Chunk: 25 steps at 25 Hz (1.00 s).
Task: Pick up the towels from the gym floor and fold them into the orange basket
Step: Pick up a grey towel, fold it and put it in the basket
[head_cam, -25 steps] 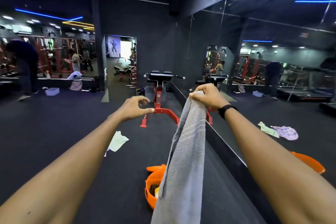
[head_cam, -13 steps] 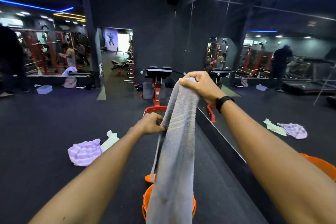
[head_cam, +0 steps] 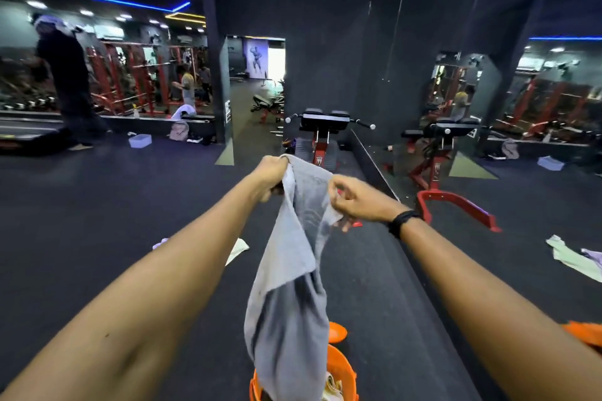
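— What does the head view show in the gym?

— Both arms reach forward. The left hand (head_cam: 272, 177) has its grip curled round the top edge of a grey towel (head_cam: 293, 273); the right hand (head_cam: 353, 202) pinches the same edge just beside it. The towel hangs down, its lower end over the orange basket (head_cam: 342, 371) on the dark floor (head_cam: 130, 205).

— And the other towels?

— A pale green towel (head_cam: 239, 249) lies on the floor behind the left forearm, a lilac one (head_cam: 160, 242) peeking out beside it. A red exercise machine (head_cam: 322, 140) stands beyond the hands, next to the wall mirror (head_cam: 488, 91).
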Each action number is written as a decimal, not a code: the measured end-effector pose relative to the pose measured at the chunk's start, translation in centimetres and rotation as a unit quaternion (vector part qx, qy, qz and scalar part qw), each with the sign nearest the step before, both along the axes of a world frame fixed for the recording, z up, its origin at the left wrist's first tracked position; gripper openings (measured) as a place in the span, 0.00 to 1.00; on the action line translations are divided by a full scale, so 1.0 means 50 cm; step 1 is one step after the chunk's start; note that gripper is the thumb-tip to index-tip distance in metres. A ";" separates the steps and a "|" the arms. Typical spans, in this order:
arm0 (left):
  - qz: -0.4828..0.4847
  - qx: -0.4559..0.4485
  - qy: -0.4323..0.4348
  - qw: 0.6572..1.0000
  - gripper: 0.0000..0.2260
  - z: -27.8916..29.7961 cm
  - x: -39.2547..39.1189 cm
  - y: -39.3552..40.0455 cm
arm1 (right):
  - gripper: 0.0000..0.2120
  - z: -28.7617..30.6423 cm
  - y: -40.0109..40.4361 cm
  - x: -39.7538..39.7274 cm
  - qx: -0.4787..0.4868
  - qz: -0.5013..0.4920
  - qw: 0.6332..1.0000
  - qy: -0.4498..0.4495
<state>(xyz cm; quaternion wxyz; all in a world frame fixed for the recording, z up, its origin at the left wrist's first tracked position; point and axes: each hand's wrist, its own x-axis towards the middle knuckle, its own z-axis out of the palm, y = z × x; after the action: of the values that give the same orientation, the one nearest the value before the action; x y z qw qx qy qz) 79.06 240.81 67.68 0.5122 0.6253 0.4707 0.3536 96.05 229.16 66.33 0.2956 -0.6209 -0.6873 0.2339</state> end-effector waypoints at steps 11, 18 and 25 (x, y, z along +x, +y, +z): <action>0.173 -0.049 -0.112 0.977 0.11 0.029 0.073 0.116 | 0.22 -0.057 0.085 0.042 0.051 0.039 0.995 -0.074; 0.114 0.248 0.413 0.869 0.08 0.063 -0.029 0.189 | 0.23 0.035 0.133 0.126 0.183 -0.046 0.978 -0.092; -0.045 -0.075 0.006 0.996 0.08 0.085 -0.067 0.221 | 0.13 0.040 0.160 0.166 0.225 -0.096 0.963 -0.113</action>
<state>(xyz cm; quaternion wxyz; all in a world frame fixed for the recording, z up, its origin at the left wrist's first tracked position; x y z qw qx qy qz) 75.74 251.85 71.94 0.5699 0.6083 0.4703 0.2898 104.33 237.18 68.32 0.3688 -0.6239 -0.6884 -0.0275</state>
